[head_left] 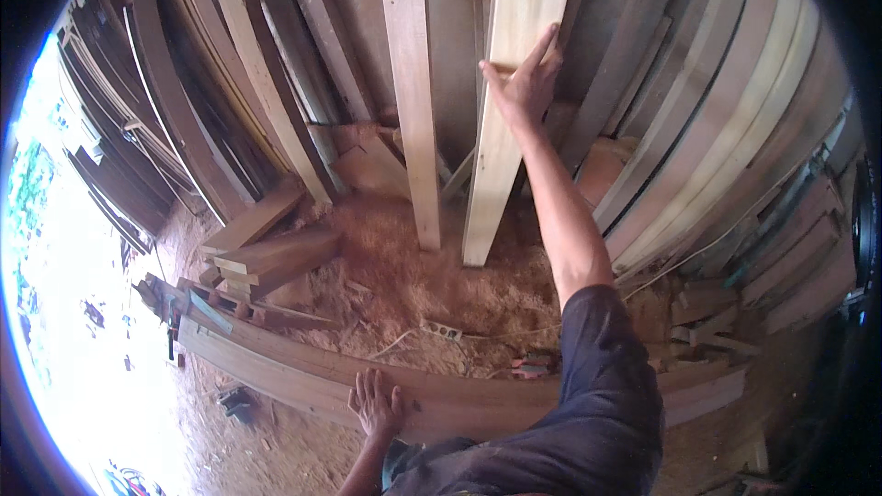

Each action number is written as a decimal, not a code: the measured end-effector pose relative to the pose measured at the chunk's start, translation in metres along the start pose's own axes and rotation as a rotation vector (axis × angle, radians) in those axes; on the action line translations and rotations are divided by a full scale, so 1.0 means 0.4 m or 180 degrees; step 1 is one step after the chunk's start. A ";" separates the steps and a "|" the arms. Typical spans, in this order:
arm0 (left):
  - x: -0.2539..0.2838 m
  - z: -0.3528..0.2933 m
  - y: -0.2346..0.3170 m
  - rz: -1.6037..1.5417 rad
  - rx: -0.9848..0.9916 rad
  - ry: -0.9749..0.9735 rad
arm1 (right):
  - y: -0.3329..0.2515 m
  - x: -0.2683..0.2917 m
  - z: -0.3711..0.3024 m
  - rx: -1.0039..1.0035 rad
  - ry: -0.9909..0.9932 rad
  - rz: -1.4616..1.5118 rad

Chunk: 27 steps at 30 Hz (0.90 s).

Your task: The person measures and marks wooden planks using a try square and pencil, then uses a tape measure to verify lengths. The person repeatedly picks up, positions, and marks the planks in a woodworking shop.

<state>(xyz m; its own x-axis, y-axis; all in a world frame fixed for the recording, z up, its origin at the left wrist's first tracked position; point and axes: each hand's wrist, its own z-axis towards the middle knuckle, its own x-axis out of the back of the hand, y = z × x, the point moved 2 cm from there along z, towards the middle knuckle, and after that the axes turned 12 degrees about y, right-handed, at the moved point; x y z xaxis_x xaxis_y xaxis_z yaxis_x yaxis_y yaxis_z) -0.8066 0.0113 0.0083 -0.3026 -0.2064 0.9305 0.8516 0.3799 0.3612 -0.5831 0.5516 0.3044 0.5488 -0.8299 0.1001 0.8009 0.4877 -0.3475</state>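
My right hand (528, 83) reaches forward across the face of a pale wooden plank (503, 147). Its thumb lies toward the plank's left edge and the fingers toward the right edge, gripping the board across its width. The plank stands upright, leaning back, its lower end on the sawdust-covered ground. A second upright plank (411, 83) leans to its left, apart from it. Near my body, my left hand (375, 402) lies flat with spread fingers on a long, thick wooden beam (276, 372).
Many boards (707, 119) lean along the wall on both sides. Short wood blocks (276, 257) are stacked at left. Beyond the beam lie a power strip (441, 331) with its cord and a reddish tool (531, 367). A dark object (236, 402) sits on the near ground.
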 end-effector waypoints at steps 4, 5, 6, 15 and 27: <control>0.013 0.007 0.019 0.0006 0.0050 0.0143 | 0.089 -0.127 0.034 -0.0583 -0.0456 -0.0360; 0.018 0.011 0.024 0.0023 0.0117 0.0102 | 0.108 -0.151 0.039 -0.0607 -0.0525 -0.0518; 0.021 0.014 0.027 0.0040 0.0220 -0.0063 | 0.127 -0.173 0.048 -0.0593 -0.0526 -0.0637; 0.009 0.025 0.024 0.0220 0.0278 -0.0202 | 0.287 -0.321 -0.037 -0.0135 -0.0825 -0.1396; 0.018 0.035 0.036 0.0234 0.0010 -0.0155 | 0.398 -0.228 -0.396 0.0031 -0.2194 -0.1276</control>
<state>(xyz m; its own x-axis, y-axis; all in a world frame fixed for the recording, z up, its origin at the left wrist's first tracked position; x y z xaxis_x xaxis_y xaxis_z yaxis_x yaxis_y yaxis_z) -0.8026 0.0277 0.0211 -0.2599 -0.1337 0.9563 0.8710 0.3952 0.2919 -0.5437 0.6621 0.0922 0.2406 -0.5897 0.7709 0.9689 0.1926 -0.1551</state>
